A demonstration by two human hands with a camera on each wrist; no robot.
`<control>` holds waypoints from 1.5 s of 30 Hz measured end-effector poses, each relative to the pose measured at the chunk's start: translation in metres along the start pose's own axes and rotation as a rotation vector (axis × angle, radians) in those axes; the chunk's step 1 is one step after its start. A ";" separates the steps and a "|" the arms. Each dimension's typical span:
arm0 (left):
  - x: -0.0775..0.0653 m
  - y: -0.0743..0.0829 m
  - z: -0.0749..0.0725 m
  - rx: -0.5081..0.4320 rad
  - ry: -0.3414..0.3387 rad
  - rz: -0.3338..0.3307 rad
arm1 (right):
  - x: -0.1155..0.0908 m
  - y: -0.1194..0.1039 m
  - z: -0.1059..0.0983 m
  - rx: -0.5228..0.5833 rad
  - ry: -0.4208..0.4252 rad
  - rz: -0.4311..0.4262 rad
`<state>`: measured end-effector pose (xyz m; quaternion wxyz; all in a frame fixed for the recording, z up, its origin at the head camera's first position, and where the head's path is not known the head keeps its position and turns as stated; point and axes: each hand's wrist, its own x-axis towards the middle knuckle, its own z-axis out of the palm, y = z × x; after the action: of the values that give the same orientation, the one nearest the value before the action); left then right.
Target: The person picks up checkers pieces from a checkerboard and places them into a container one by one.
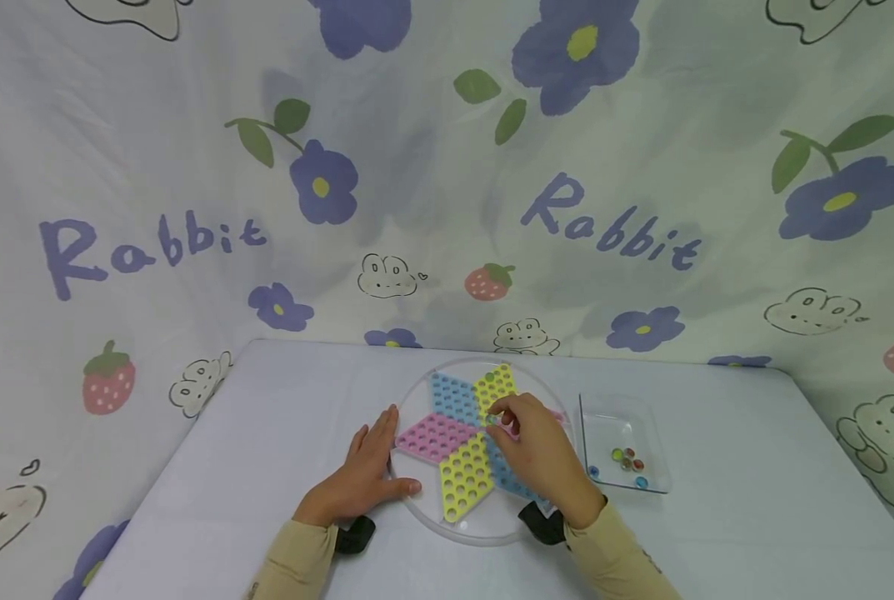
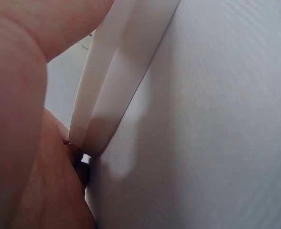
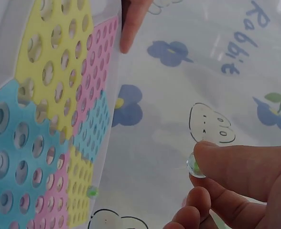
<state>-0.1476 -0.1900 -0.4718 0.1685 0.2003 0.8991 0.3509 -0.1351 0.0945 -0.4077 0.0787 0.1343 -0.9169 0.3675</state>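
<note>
A round Chinese checkers board (image 1: 424, 510), with a star of yellow, pink and blue holed sections, lies flat on the table. My left hand (image 1: 364, 475) rests at its left rim, fingers straight and thumb out over the edge; the left wrist view has the hand against the pale side wall. Above the middle of the star, my right hand (image 1: 540, 450) pinches a clear marble (image 3: 196, 166) with a green swirl between thumb and index finger. Another green marble (image 3: 92, 192) sits on the far yellow section. The right hand and forearm hide part of the board's right side.
To the right of the board stands a clear plastic box (image 1: 652, 421) with several loose marbles (image 1: 627, 463) in it. The white table (image 1: 746, 492) ends at the back against a cloth (image 1: 432, 192) printed with flowers and rabbits.
</note>
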 end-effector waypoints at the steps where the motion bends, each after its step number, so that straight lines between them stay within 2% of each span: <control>1: 0.000 0.000 0.000 0.000 0.001 -0.001 | -0.001 0.000 -0.001 0.003 0.002 -0.001; 9: 0.000 -0.001 -0.001 0.003 0.005 0.003 | -0.005 0.004 -0.009 -0.020 0.010 0.029; 18: 0.000 -0.002 0.002 0.017 0.005 -0.010 | -0.015 0.011 -0.023 -0.059 0.010 0.023; 33: -0.001 0.001 0.001 0.008 0.004 0.001 | -0.033 0.028 -0.043 -0.165 0.078 0.028; 45: 0.000 0.001 0.002 0.019 0.008 -0.002 | -0.045 0.044 -0.058 -0.180 0.053 0.066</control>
<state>-0.1464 -0.1883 -0.4726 0.1634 0.1999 0.9031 0.3431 -0.1025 0.1743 -0.4056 0.1027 0.0865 -0.9477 0.2895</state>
